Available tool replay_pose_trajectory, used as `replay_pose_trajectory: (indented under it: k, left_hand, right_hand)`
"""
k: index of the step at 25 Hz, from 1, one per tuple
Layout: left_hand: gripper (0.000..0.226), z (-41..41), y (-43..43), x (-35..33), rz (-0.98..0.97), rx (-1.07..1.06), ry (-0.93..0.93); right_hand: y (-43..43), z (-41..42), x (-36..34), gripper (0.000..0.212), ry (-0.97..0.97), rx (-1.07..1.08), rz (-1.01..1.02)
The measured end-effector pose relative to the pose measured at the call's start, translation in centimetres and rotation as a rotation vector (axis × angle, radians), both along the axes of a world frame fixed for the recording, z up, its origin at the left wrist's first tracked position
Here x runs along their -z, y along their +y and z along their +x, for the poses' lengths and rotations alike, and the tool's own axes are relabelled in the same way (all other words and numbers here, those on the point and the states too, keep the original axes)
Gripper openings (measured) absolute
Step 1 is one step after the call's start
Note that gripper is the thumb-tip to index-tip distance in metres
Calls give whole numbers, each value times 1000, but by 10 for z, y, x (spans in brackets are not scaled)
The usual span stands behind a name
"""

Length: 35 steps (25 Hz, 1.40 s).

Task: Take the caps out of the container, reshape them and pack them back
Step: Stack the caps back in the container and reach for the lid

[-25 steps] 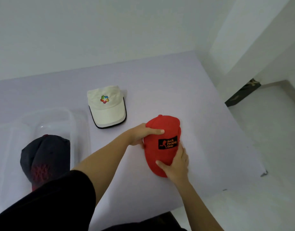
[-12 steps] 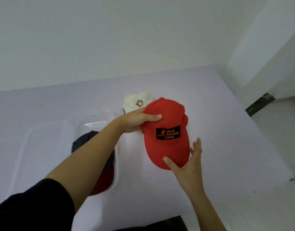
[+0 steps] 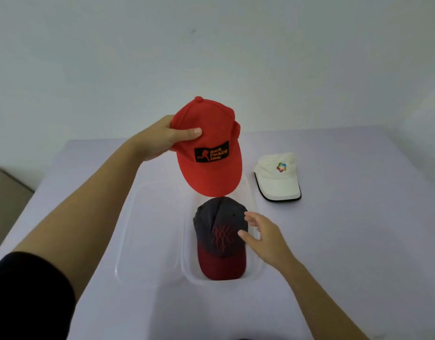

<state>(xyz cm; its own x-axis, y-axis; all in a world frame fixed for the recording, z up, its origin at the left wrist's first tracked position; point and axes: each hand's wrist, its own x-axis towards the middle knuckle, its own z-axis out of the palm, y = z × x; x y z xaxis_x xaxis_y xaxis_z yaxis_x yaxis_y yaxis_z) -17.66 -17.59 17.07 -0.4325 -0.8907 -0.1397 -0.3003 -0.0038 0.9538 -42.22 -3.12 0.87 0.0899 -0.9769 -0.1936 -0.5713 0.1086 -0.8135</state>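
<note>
My left hand point(image 3: 162, 138) grips the crown of a red cap point(image 3: 209, 148) with a black patch and holds it in the air, above the far end of a clear plastic container point(image 3: 187, 276). Inside the container lies a dark navy cap point(image 3: 220, 236) with a maroon brim, brim toward me. My right hand point(image 3: 265, 236) hovers with relaxed fingers at the right side of the navy cap, holding nothing. A cream cap point(image 3: 277, 177) with a coloured logo rests on the table to the container's right.
The clear lid point(image 3: 150, 229) lies flat on the table against the container's left side. The lilac table point(image 3: 346, 241) ends at a white wall behind. A grey floor edge point(image 3: 5, 192) shows at the far left.
My left hand has lifted the red cap off the table and carried it over the container. My right hand has let go of the cap's brim and dropped beside the navy cap.
</note>
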Motion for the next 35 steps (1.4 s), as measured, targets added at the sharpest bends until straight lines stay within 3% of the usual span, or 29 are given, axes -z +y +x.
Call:
replay_pose_trajectory:
  k: [4, 7, 12, 16, 19, 23, 29, 35]
  left_hand:
    - [27, 18, 0, 16, -125, -54, -49]
    - [27, 22, -3, 35, -143, -96, -31]
    - [36, 19, -25, 64, -93, -106, -69]
    - [36, 8, -45, 82, 34, -69, -103]
    - [27, -2, -53, 101, 141, -29, -102]
    - [33, -14, -59, 138, 356, 31, -88]
    - [50, -19, -51, 188, 802, 133, -196]
    - [49, -27, -39, 186, 959, 335, -312]
  right_hand:
    - [-41, 15, 13, 85, 151, -122, 173]
    - [-66, 22, 20, 91, 234, -190, 194]
    - [-101, 36, 27, 109, 215, -202, 253]
    - [-116, 35, 24, 104, 247, -270, 301]
    - [-113, 34, 19, 100, 235, -368, 239]
    - [-106, 32, 13, 96, 223, -458, 150]
    - [-98, 31, 14, 89, 178, -438, 122]
    - [-101, 33, 15, 94, 203, -431, 188]
